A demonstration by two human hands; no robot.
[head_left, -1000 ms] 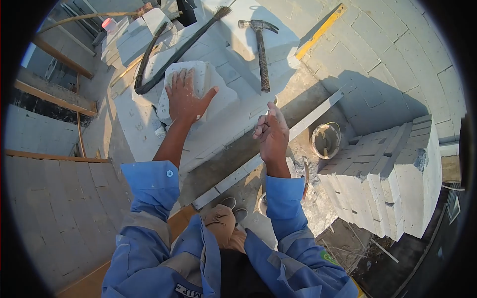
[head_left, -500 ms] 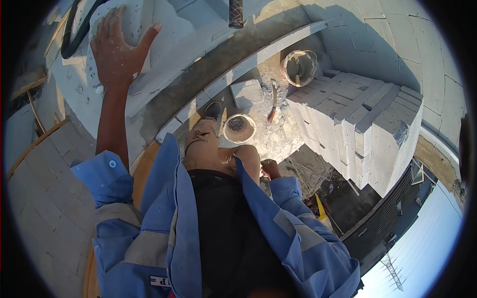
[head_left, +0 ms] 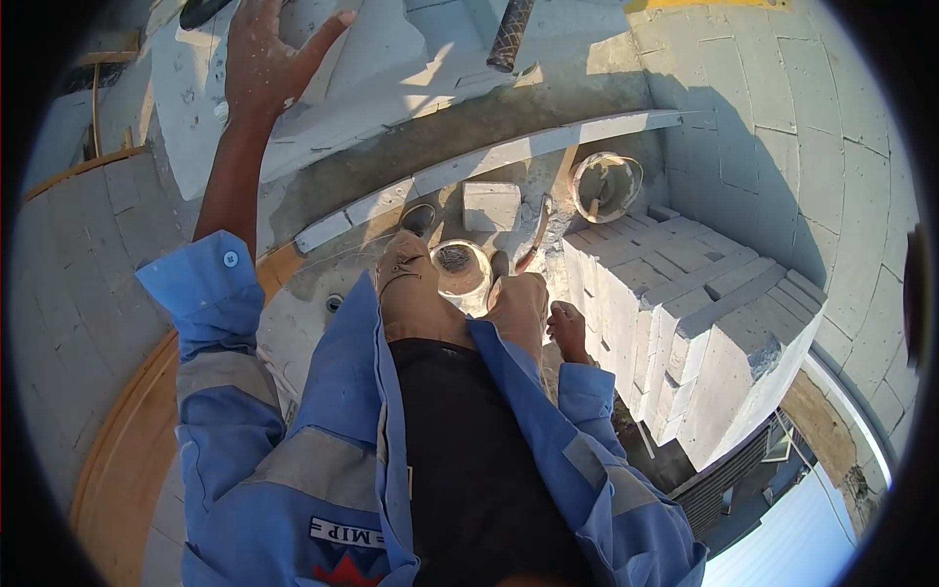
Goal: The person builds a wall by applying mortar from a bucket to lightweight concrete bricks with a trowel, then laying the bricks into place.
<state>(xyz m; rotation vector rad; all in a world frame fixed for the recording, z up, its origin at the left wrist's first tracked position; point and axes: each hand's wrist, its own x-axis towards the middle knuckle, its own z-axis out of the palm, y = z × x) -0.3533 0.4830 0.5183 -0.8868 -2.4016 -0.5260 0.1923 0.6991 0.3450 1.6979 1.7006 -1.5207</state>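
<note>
My left hand [head_left: 266, 67] rests on a pale, pitted block [head_left: 318, 24] at the upper left. Its thumb is spread wide; the other fingertips run out of the picture. White specks mark the skin. Beside my right thigh hangs my right hand [head_left: 567, 331], fingers loosely curled in and nothing visible in them. It is close to a stack of white blocks [head_left: 699, 284], apart from it. Ahead of my legs stands a bucket [head_left: 462, 264] with grey contents. A tool with a reddish end [head_left: 533, 245] lies on the floor just past it.
A second bucket [head_left: 605, 186] with something inside stands by the block wall [head_left: 748, 127]. A single block [head_left: 491, 205] lies before a low curved course of blocks [head_left: 469, 164]. A dark textured bar [head_left: 511, 37] juts in from above. Wooden edging [head_left: 122, 430] curves along the left.
The whole view has shifted with my head. My left hand stays spread on the block, now nearer the top edge. My right hand has come slightly away from my thigh.
</note>
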